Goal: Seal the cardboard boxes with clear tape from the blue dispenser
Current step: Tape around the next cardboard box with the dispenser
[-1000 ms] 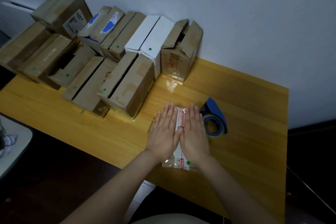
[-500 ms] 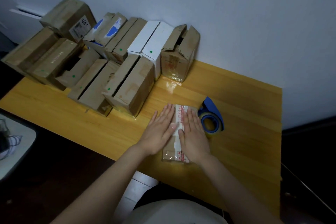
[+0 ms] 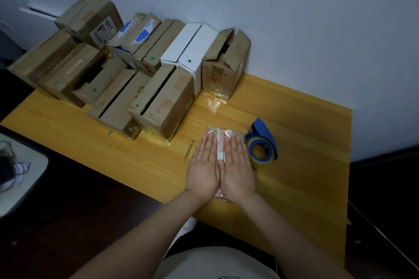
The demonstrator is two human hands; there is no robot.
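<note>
We find the small cardboard box (image 3: 223,132) lying flat on the yellow wooden table (image 3: 306,176), near its front edge and just left of the blue tape dispenser (image 3: 264,142). A strip with red printing (image 3: 221,147) runs along its top from the far end to the near end. Both hands lie on that top, palms down, fingers straight and together. The left hand (image 3: 204,170) is left of the strip and the right hand (image 3: 238,170) is right of it, and their inner edges touch near the wrists. Neither grasps anything; they press flat. The right hand's outer edge sits just beside the dispenser, which lies on its side with its roll of clear tape (image 3: 260,162) facing up.

Farther back, along the pale wall (image 3: 306,18), we see a crowd of brown cardboard boxes (image 3: 163,102). Several have gaping flaps and some are marked with a small green dot. A white box (image 3: 192,52) stands among them.
</note>
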